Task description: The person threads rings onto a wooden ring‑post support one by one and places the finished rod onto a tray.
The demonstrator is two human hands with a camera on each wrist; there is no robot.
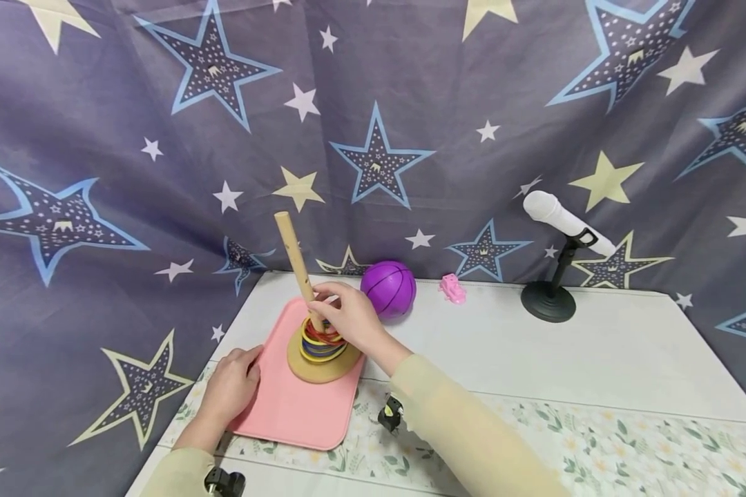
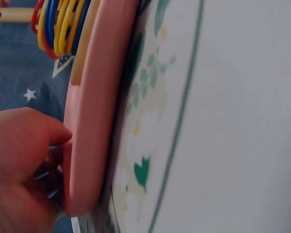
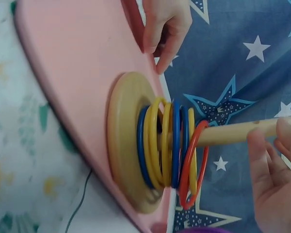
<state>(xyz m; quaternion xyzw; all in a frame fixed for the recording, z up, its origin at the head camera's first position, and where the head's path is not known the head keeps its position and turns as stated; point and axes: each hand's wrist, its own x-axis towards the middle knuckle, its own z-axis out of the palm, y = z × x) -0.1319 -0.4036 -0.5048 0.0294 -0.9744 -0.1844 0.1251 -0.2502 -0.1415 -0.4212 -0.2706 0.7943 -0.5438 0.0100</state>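
A wooden peg (image 1: 296, 259) rises from a round wooden base (image 1: 313, 373), leaning slightly in the head view. Several red, blue and yellow rings (image 3: 166, 145) are stacked around its lower part, a red one (image 3: 185, 179) uppermost and tilted. The base stands on a pink tray (image 1: 286, 417). My right hand (image 1: 351, 314) pinches the peg with thumb and fingers just above the rings; no ring shows between its fingers. At the tray's left edge, my left hand (image 1: 231, 386) holds the rim, thumb on top and the other fingers curled at the side in the left wrist view.
A purple ball (image 1: 388, 288) sits behind the tray, close to my right hand. Farther right are a small pink toy (image 1: 452, 288) and a white microphone (image 1: 562, 217) on a black stand (image 1: 548, 302). A star-patterned curtain (image 1: 435, 76) hangs behind the white table (image 1: 472, 352).
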